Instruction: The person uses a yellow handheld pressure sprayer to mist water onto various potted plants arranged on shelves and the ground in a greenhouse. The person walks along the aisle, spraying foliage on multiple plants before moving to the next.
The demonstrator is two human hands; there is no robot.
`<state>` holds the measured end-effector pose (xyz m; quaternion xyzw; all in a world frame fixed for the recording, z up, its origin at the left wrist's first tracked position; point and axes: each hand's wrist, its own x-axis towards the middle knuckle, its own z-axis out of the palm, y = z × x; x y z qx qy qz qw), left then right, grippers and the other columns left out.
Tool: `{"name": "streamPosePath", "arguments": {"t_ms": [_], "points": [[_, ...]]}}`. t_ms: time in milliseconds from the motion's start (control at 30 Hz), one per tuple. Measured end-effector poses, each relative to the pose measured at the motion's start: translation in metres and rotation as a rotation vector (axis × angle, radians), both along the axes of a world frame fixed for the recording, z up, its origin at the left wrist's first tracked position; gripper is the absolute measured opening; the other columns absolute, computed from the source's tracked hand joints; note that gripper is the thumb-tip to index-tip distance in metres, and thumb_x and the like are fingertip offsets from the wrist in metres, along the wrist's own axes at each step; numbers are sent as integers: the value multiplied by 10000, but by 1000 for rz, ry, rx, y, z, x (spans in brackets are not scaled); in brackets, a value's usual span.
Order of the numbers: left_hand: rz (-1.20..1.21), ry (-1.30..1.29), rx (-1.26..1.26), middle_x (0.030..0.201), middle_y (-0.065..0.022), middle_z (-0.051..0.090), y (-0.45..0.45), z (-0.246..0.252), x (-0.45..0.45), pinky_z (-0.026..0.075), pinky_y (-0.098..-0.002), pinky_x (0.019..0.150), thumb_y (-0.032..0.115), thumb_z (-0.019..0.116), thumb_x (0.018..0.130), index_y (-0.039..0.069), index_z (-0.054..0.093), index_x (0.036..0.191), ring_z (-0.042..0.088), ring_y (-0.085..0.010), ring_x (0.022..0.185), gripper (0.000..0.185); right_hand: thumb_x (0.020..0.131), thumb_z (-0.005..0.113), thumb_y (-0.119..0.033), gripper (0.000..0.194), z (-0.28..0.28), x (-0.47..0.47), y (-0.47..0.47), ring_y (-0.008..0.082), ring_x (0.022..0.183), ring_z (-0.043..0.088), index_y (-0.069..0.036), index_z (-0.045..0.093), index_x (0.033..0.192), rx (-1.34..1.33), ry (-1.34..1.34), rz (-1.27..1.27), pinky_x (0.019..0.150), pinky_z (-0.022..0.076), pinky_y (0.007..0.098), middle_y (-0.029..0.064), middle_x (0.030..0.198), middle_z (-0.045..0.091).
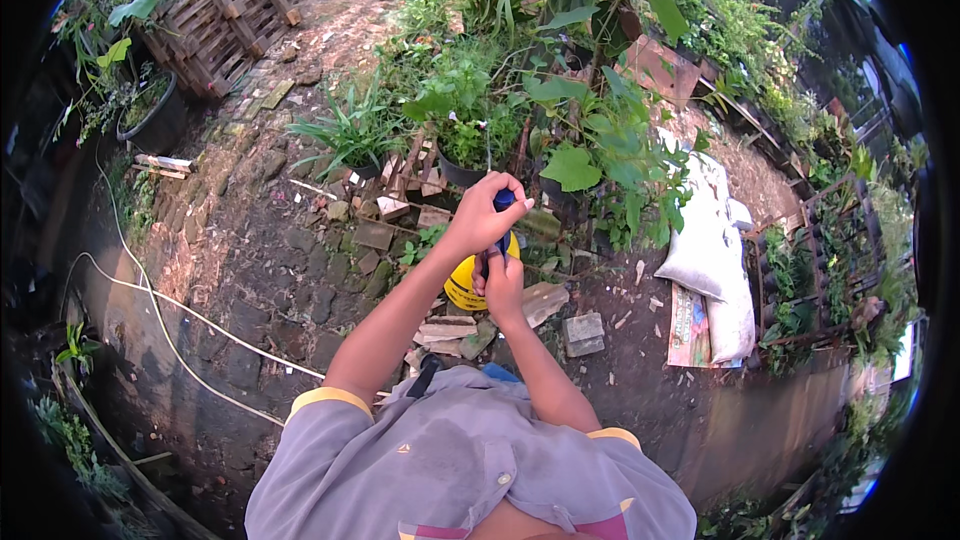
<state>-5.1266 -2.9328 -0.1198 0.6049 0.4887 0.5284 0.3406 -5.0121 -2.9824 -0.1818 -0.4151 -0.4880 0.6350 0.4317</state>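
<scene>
My left hand [489,214] is at the front of a hand pump sprayer, its thumb and forefinger curled around the blue nozzle [505,199]. Just below, my right hand [501,283] grips the dark blue handle at the sprayer's top. The yellow sprayer tank [466,286], which bears writing, shows partly behind the right hand. A thin pale line, either a jet or a rod, runs from near the nozzle towards a flowering plant [471,131] in a black pot [460,174]. Some of the fingers are hidden.
Broken bricks and stones [450,330] lie before me, with a grey block [583,334] to the right. White sacks [701,240] lie further right. A pale hose [217,326] crosses the ground at left. Beyond are a wooden pallet [217,15] and a large black pot [159,120].
</scene>
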Motion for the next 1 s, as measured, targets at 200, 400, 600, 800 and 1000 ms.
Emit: {"name": "streamPosePath", "arguments": {"t_ms": [200,400,600,800,1000], "points": [[-7,-34,-48,869,-31,593,-22,-7,5,456,-258,739,213,689,831,41,622,928,573,-106,792,209,986,455,-289,372,0,27,-13,76,452,453,-40,526,718,-95,-75,32,439,336,244,-5,549,482],[-19,-102,-61,918,-35,616,-40,-21,18,471,-265,773,179,679,838,31,638,1009,598,-108,832,230,991,425,-308,400,-8,40,-30,77,420,427,-39,513,709,-94,-122,36,409,336,231,2,526,460],[-7,-55,-42,999,-42,614,-53,-21,26,462,-274,830,173,669,850,24,631,1028,594,-114,917,235,1000,447,-283,385,-14,54,-37,74,457,448,-39,531,713,-152,-86,79,442,343,244,-8,546,480],[23,-174,-17,940,-65,615,-64,-19,33,467,-286,756,170,663,830,51,642,1041,595,-156,822,243,997,452,-287,396,-16,54,-42,76,455,452,-36,526,700,-16,-81,82,436,344,250,-8,544,481],[11,-90,-182,1160,-97,601,-72,-24,37,465,-320,934,119,651,860,39,546,1256,596,-201,1090,418,997,435,-295,415,-14,56,-42,81,437,455,-36,519,683,-110,-158,50,424,345,255,0,530,475]]}}
